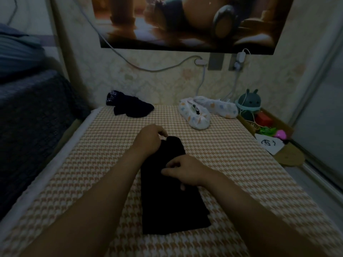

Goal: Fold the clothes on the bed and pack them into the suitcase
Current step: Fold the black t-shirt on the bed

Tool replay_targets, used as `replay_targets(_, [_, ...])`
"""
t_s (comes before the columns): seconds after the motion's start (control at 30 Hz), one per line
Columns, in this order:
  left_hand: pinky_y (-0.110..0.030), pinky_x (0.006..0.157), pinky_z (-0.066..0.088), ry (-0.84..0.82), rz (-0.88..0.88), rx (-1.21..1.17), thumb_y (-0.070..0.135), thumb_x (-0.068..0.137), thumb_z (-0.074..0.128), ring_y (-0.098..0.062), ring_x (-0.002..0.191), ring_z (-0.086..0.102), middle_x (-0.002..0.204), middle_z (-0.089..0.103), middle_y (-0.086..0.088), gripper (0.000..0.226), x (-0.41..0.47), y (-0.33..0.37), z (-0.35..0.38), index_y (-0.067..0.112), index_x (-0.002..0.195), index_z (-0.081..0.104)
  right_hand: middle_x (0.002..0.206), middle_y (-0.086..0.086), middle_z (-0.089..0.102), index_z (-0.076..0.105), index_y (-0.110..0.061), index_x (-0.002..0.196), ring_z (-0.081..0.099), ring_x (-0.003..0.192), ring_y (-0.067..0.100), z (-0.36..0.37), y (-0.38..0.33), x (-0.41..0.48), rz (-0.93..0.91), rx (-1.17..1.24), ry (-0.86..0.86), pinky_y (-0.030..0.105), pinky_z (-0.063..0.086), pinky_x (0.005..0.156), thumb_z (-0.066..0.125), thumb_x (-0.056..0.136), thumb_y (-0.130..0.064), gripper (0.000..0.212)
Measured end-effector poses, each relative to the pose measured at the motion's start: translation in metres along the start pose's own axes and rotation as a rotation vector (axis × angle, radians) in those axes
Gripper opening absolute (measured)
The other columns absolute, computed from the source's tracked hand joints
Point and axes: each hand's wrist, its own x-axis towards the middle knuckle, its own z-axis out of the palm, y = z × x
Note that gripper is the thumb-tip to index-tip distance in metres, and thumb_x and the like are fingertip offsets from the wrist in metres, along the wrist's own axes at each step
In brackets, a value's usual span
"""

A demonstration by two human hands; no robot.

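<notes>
Head view: houndstooth bed with a folded black garment lying mid-bed. Left hand, fingers curled, pinches its far corner; right hand, fingers curled, pinches its right edge. Dark clothes and a white patterned garment lie near the wall.
</notes>
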Motion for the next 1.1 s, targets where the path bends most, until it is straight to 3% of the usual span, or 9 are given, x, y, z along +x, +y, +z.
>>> replay_targets(0.1, [-0.031,0.083,0.048,0.112,0.186,0.089,0.005,0.078,0.047,-0.019,0.09,0.062,0.099,0.069,-0.002,0.032,-0.019,0.018,-0.006,0.014,0.089,0.075,0.084,-0.002,0.07,0.061,-0.009,0.126,0.061,0.041,0.009,0.006,0.003,0.006,0.077,0.187,0.082,0.019,0.043,0.04,0.05,0.097,-0.015,0.031])
replay_targets(0.2, [-0.038,0.092,0.048,-0.028,0.262,0.214,0.027,0.079,0.03,-0.021,0.103,0.063,0.117,0.069,-0.003,0.052,-0.037,0.014,0.003,0.018,0.106,0.074,0.107,0.008,0.068,0.067,-0.011,0.12,0.07,0.086,0.019,0.005,0.022,0.013,-0.101,-0.11,0.328,0.018,0.047,0.071,0.054,0.089,-0.008,0.034])
replay_targets(0.27, [-0.039,0.114,0.029,-0.302,0.159,0.351,0.042,0.089,0.018,-0.023,0.137,0.037,0.151,0.041,-0.004,0.063,-0.052,-0.006,0.021,0.023,0.139,0.051,0.135,0.011,0.054,0.062,-0.016,0.128,0.051,0.123,0.03,0.01,0.036,0.018,-0.224,-0.434,0.28,0.031,0.041,0.096,0.055,0.09,-0.018,0.039])
replay_targets(0.37, [-0.044,0.119,-0.004,-0.374,0.036,0.476,0.059,0.093,0.004,-0.018,0.149,-0.005,0.162,-0.003,0.002,0.065,-0.06,-0.031,0.041,0.036,0.153,0.01,0.163,-0.001,0.009,0.019,-0.021,0.155,0.007,0.149,0.02,0.019,0.046,0.02,-0.134,-0.619,0.064,0.046,0.01,0.118,0.031,0.103,-0.036,0.055])
replay_targets(0.6, [-0.043,0.118,-0.011,-0.353,-0.077,0.479,0.055,0.1,0.015,-0.02,0.147,-0.017,0.161,-0.014,0.0,0.06,-0.053,-0.032,0.046,0.035,0.153,-0.005,0.163,-0.006,-0.008,0.002,-0.026,0.156,-0.01,0.149,0.016,0.02,0.056,0.031,-0.03,-0.593,0.028,0.052,0.002,0.119,0.018,0.103,-0.047,0.06])
replay_targets(0.77, [-0.043,0.12,0.0,-0.226,0.05,0.53,0.05,0.099,0.018,-0.022,0.149,-0.003,0.162,0.001,-0.003,0.063,-0.075,-0.022,0.031,0.02,0.155,0.013,0.135,0.011,0.048,0.042,-0.018,0.141,0.047,0.118,0.028,0.017,0.051,0.021,-0.033,-0.644,0.362,0.038,0.04,0.093,0.03,0.096,-0.056,0.06])
replay_targets(0.83, [-0.04,0.12,0.01,-0.219,0.145,0.481,0.047,0.1,0.028,-0.021,0.148,0.008,0.161,0.013,-0.002,0.057,-0.089,-0.013,0.022,0.022,0.151,0.029,0.12,0.01,0.059,0.048,-0.015,0.131,0.058,0.102,0.027,0.014,0.045,0.013,0.042,-0.516,0.279,0.034,0.044,0.077,0.035,0.096,-0.055,0.055])
replay_targets(0.93, [-0.036,0.116,0.023,-0.276,0.188,0.369,0.048,0.099,0.039,-0.018,0.142,0.021,0.156,0.027,0.002,0.052,-0.114,0.006,0.01,0.023,0.144,0.041,0.118,0.009,0.062,0.046,-0.017,0.13,0.06,0.1,0.026,0.01,0.036,0.004,0.113,-0.499,0.105,0.034,0.047,0.079,0.038,0.091,-0.057,0.056])
replay_targets(1.1, [-0.043,0.121,-0.003,-0.417,0.1,0.41,0.065,0.095,0.021,-0.014,0.148,-0.007,0.162,-0.002,0.008,0.07,-0.167,0.023,0.019,0.031,0.154,0.007,0.13,0.009,0.055,0.04,-0.018,0.139,0.057,0.11,0.026,0.008,0.018,-0.014,0.116,-0.584,-0.015,0.034,0.044,0.083,0.045,0.089,-0.044,0.057])
